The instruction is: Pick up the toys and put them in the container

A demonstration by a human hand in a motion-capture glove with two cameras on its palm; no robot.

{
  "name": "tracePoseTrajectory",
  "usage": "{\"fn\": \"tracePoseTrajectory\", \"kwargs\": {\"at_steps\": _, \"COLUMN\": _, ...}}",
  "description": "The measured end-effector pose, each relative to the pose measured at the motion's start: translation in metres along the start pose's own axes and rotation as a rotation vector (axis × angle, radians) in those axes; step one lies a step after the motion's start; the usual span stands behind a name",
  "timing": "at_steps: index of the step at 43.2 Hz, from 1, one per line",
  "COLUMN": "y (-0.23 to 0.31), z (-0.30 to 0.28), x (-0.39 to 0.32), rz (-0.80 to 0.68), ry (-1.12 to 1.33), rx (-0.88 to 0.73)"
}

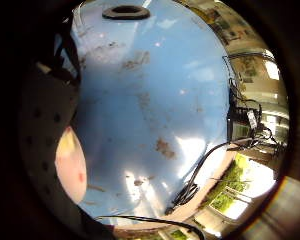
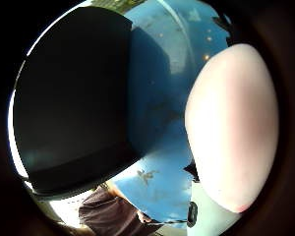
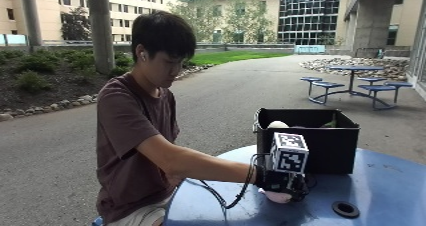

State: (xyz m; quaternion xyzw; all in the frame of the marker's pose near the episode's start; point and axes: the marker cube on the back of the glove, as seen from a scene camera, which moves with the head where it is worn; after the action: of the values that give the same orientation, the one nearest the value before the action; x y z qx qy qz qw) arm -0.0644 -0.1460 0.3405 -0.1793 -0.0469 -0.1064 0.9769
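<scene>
Gloved right hand (image 3: 283, 183) low on blue surface (image 3: 373, 186) | fingers curled round pale egg-shaped toy (image 3: 278, 196) | best lifted straight up, cleared black container (image 3: 309, 141) rim first.

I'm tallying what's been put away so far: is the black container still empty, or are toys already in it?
Not empty. In the outside view, a pale rounded toy and a greenish piece show above the rim of the black container.

The tabletop (image 3: 386, 186) looks like painted blue metal, pretty glossy but scuffed with rusty brown specks. The container (image 3: 326, 146) is matt black, maybe fabric or plastic. The toy (image 2: 233, 128) is smooth, pale pink, slightly shiny. Glove (image 3: 279, 182) is black cloth.
</scene>
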Motion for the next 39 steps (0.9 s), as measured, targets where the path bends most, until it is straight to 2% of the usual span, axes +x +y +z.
{"fn": "tracePoseTrajectory", "kwargs": {"at_steps": 5, "y": -0.004, "z": -0.017, "x": 0.001, "rz": 0.048, "ry": -0.063, "rx": -0.019}}
{"fn": "tracePoseTrajectory", "kwargs": {"at_steps": 11, "y": 0.002, "z": -0.056, "x": 0.0, "rz": 0.059, "ry": -0.023, "rx": -0.008}}
{"fn": "tracePoseTrajectory", "kwargs": {"at_steps": 24, "y": 0.024, "z": -0.195, "x": -0.023, "rz": 0.072, "ry": 0.007, "rx": 0.097}}
{"fn": "tracePoseTrajectory", "kwargs": {"at_steps": 31, "y": 0.026, "z": -0.248, "x": -0.057, "rz": 0.059, "ry": 0.029, "rx": 0.144}}
{"fn": "tracePoseTrajectory", "kwargs": {"at_steps": 39, "y": 0.007, "z": -0.278, "x": -0.121, "rz": 0.075, "ry": 0.14, "rx": 0.141}}
